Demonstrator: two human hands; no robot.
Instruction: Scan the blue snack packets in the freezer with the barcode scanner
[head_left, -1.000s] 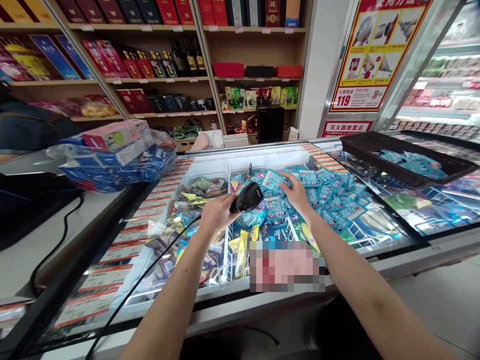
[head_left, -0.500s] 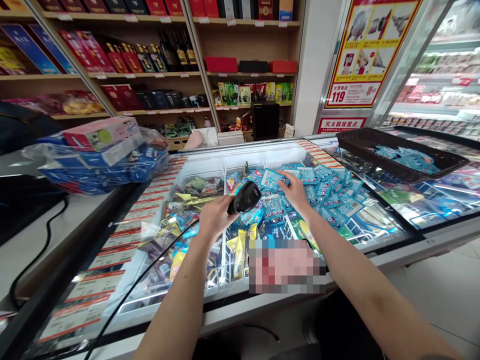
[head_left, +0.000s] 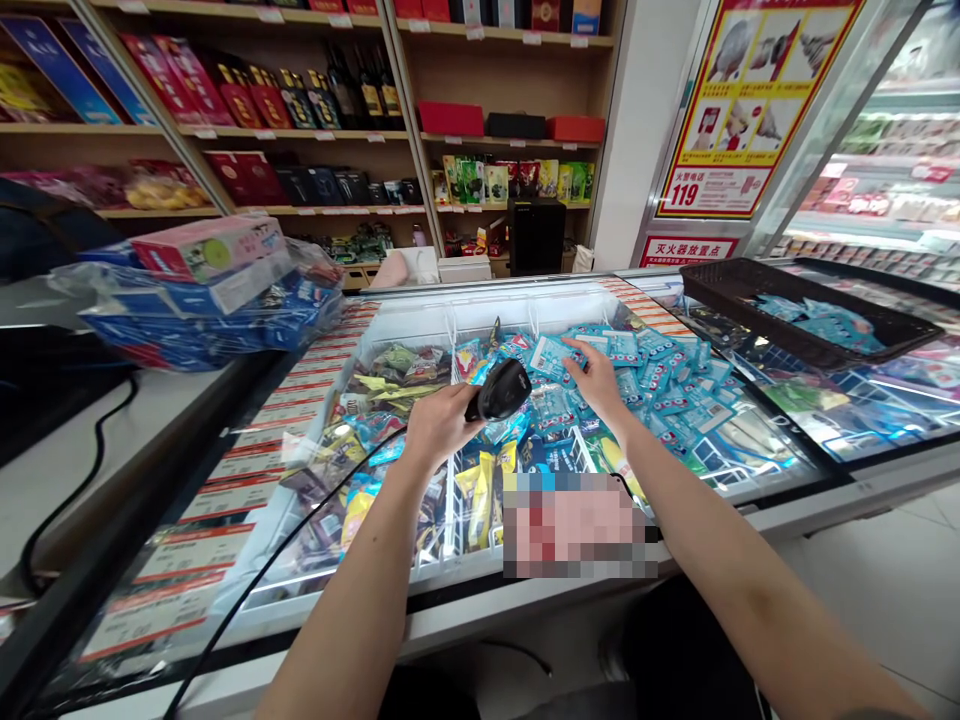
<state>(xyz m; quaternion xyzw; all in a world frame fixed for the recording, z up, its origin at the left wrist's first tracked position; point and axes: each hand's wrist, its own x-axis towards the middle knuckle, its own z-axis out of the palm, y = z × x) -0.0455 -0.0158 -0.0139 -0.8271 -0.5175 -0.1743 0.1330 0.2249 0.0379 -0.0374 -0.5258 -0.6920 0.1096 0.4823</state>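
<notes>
Black scanner (head_left: 502,390), light-blue and white packet (head_left: 551,357), dark brown tray (head_left: 716,288)

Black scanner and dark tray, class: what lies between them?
In the head view, the right hand and a spread of blue packets lie between the black scanner and the dark tray.

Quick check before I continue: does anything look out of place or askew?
The flat light-blue plastic packets look askew, heaped at mixed angles around the right hand; no spill or damage shows.
</notes>
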